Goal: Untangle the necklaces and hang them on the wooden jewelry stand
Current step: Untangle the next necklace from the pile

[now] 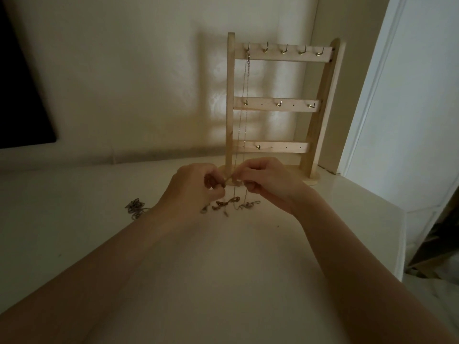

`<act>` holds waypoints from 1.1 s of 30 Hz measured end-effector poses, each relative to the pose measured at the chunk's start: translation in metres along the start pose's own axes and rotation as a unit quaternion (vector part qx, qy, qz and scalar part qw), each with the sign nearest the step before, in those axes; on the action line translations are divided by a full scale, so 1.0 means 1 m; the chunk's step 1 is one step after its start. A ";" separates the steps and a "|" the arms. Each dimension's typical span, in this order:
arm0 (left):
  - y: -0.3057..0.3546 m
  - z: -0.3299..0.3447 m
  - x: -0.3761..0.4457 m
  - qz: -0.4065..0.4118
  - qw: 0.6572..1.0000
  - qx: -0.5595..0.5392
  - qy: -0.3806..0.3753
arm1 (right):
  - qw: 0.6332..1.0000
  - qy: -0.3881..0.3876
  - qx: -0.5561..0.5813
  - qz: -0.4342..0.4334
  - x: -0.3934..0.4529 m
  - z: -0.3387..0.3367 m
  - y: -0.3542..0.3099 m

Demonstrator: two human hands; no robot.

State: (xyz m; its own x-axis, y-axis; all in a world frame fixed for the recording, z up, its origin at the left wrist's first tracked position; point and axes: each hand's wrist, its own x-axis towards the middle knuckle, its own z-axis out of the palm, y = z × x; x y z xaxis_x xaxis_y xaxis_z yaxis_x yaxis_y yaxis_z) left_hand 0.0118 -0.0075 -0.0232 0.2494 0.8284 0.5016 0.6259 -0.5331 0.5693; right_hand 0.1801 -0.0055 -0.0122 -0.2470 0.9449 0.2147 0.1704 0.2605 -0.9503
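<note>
A wooden jewelry stand (282,105) with three rails of small metal hooks stands against the wall at the back of the table. One thin chain necklace (244,100) hangs from the leftmost top hook down to the stand's base. Just in front of the base, my left hand (196,187) and my right hand (268,180) pinch the same tangled gold chain (231,203) between their fingertips. Its loops trail down onto the table under my hands. Another bunched chain (136,207) lies on the table to the left of my left wrist.
The white table (223,269) ends at its right edge (403,244), beyond which the floor shows. A dark panel (22,95) stands at the far left against the cream wall. A white door frame (372,83) rises right of the stand.
</note>
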 end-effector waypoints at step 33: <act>0.006 -0.007 0.001 -0.172 0.909 -0.379 -0.028 | 1.000 -0.012 -0.016 0.008 0.002 0.000 0.003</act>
State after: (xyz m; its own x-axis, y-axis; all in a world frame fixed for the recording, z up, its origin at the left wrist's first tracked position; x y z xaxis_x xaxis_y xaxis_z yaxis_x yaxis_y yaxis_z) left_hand 0.0102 -0.0113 -0.0150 0.1858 0.9647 0.1864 -0.0102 -0.1878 0.9822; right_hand 0.1798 -0.0030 -0.0151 -0.2663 0.9441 0.1943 0.2041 0.2522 -0.9459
